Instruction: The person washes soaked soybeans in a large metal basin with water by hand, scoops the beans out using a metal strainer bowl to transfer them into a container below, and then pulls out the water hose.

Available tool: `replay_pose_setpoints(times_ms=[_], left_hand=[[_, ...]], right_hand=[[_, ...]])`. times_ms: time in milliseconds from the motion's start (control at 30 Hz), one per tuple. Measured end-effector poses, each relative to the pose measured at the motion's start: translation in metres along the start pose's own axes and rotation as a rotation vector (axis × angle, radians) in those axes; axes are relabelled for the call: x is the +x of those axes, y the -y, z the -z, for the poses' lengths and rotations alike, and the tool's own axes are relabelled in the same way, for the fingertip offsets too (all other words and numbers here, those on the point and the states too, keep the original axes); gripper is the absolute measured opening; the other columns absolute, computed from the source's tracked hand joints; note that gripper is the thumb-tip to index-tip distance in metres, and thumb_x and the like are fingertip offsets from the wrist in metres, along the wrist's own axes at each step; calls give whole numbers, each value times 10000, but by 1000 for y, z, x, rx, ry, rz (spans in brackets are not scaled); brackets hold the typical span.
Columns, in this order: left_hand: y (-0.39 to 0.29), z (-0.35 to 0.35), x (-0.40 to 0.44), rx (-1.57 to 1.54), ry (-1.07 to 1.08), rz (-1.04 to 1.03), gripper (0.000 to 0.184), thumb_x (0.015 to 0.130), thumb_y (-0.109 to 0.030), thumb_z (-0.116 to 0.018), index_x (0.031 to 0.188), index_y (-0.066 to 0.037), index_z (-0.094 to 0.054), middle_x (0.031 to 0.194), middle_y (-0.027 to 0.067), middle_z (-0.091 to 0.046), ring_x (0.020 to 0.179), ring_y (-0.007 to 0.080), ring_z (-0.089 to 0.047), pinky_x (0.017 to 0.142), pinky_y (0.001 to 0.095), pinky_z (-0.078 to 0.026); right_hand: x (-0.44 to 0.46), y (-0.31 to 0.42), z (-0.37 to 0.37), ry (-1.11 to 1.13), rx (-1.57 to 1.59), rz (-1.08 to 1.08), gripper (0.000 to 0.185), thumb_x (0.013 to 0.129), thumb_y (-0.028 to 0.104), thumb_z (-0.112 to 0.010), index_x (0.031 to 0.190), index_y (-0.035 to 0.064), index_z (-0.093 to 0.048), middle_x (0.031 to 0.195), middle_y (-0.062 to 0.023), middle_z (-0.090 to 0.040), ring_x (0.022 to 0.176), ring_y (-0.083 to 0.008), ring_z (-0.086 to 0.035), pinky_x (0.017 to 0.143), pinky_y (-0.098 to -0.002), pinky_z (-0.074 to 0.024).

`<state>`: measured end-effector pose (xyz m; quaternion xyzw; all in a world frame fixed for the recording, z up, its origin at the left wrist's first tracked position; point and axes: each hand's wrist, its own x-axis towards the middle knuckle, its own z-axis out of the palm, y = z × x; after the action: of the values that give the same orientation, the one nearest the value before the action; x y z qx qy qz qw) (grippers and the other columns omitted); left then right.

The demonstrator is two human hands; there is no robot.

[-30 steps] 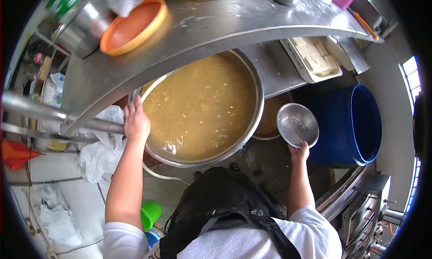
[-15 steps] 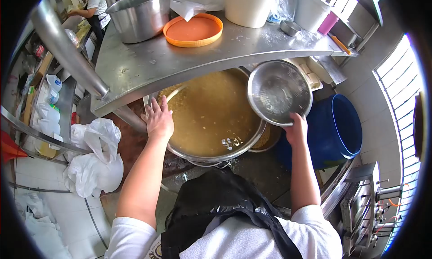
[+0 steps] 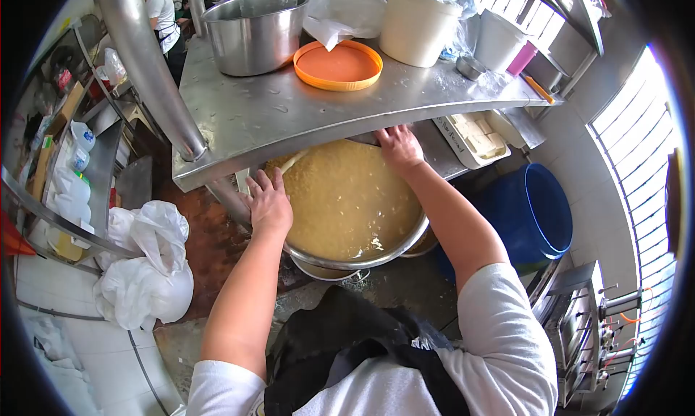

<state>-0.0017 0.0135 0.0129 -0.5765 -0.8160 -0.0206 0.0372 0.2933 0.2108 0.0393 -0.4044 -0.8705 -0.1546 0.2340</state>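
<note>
A large metal pot [image 3: 347, 262] holds cloudy yellow-brown liquid [image 3: 340, 199] with pale grains showing at its left side. My left hand [image 3: 269, 205] is at the pot's left rim, fingers spread, close to a pale handle [image 3: 293, 160] that slopes into the liquid. My right hand [image 3: 399, 148] reaches to the far side of the pot, its fingertips partly under the steel table's edge. Beside those fingertips shows a sliver of grey metal, apparently the metal bowl [image 3: 363, 137]; the rest is hidden by the table.
Above the pot, the steel table [image 3: 246, 126] carries a steel pot [image 3: 253, 40], an orange lid [image 3: 338, 67] and white buckets [image 3: 418, 25]. A tray of pale blocks [image 3: 474, 139] and a blue barrel [image 3: 536, 213] stand right. White bags [image 3: 148, 271] lie left. Another person [image 3: 165, 22] is far back.
My right hand has moved left and forward over the pot, taking the metal bowl mostly out of sight beneath the table edge. My left hand stays by the left rim. The view has shifted.
</note>
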Motion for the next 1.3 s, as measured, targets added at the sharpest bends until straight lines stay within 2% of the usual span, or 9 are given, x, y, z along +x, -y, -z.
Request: replay_pose_setpoints(times_ms=[167,233,267,333,433,633,833,1000,1300], left_hand=[[3,-3,5,9,0,35,688,1047,-235,-566,1694,-150,-348,1703,247,-361,1574,510,-313,1192,767,-293],[3,-8,6,-23,-3,21,683,1034,-187,-528,1693,-148,-352,1689,252,-382,1566,511,-333,1160,762,-346],[1,5,2,-27,42,20,660,1056,-169,-487,1699,-136,-340,1703,259,-369,1585,520,-305,1168,681,-398],[1,-1,1,-22,16,21,668,1047,-169,-500,1697,-142,-345,1680,259,-394,1576,517,-320,1149,702,-403],[0,0,2,-23,-3,21,681,1037,-166,-515,1696,-149,-346,1650,259,-427,1569,511,-334,1129,707,-417],[-1,0,1,-44,9,25,695,1030,-148,-517,1701,-155,-337,1632,252,-449,1578,496,-331,1131,668,-430],[-5,10,-1,-59,47,57,691,1029,-140,-524,1694,-204,-350,1630,179,-473,1592,464,-322,1159,648,-414],[-7,11,-2,-66,53,42,666,1055,-143,-496,1700,-189,-334,1653,190,-448,1601,479,-298,1180,685,-396],[-12,18,-3,-7,94,69,744,1022,-131,-535,1716,-268,-304,1661,156,-459,1600,460,-311,1174,615,-439]], right_hand=[[16,2,-24,387,-159,61,536,1018,108,-503,1541,215,-548,1574,-193,-526,1450,-386,-506,1216,-481,-438],[17,5,-32,336,-139,91,566,1011,102,-499,1569,196,-515,1591,-200,-513,1472,-376,-492,1221,-471,-437],[17,4,-34,413,-106,31,580,1031,144,-495,1605,221,-467,1633,-217,-450,1485,-409,-472,1223,-491,-434],[17,-1,-39,573,12,-124,649,1011,174,-539,1647,199,-409,1688,-231,-365,1409,-458,-547,1158,-525,-496],[7,-2,-20,497,172,-254,713,908,81,-613,1603,131,-462,1632,-214,-461,1457,-425,-513,1197,-476,-468],[-19,-29,-7,404,294,-392,893,859,34,-578,1701,190,-324,1656,-225,-457,1465,-436,-507,1180,-480,-481],[-31,-31,11,503,402,-581,885,886,31,-551,1707,262,-315,1235,-357,-711,1185,-510,-694,1006,-546,-549],[-54,-20,4,564,453,-658,848,898,55,-537,1694,262,-327,1242,-367,-707,1194,-508,-694,1042,-548,-539],[-94,34,17,552,621,-750,877,889,28,-530,1718,149,-269,1242,-375,-706,1166,-506,-704,1034,-541,-544]])
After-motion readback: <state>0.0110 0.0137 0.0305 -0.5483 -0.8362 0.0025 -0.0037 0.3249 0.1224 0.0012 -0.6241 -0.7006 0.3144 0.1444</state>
